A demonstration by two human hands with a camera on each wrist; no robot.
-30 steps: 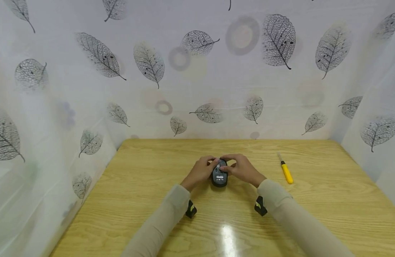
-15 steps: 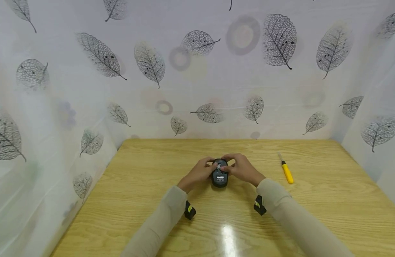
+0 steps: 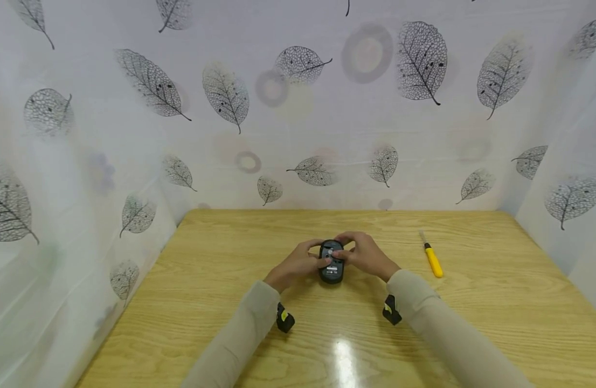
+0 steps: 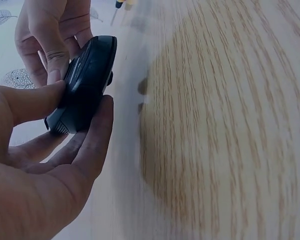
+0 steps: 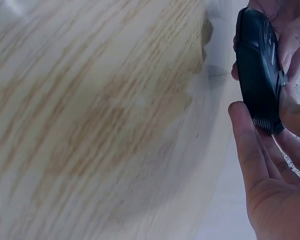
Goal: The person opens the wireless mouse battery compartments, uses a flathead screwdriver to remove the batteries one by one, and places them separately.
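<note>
Black plastic between two busy hands: it's a computer mouse (image 3: 333,264), underside up, held just above the wooden surface (image 3: 230,253), midway between its left and right edges and near the far one. Left hand (image 3: 295,265) grasps the mouse, thumb laid on the underside beside the pale label (image 3: 332,270), fingers curled beneath, as the left wrist view shows. Right hand (image 3: 369,256) grips it too, thumb on the underside, closer to the mouse's far end. Over towards the surface's far right corner lies a screwdriver (image 3: 432,261), yellow handle towards the person, shaft pointing at the far edge, well apart from both hands. Beige sleeves (image 3: 240,328) cover both arms, a black device (image 3: 285,319) at each wrist. Beyond the far edge hangs leaf-printed white cloth (image 3: 327,118), and it runs along the sides.
</note>
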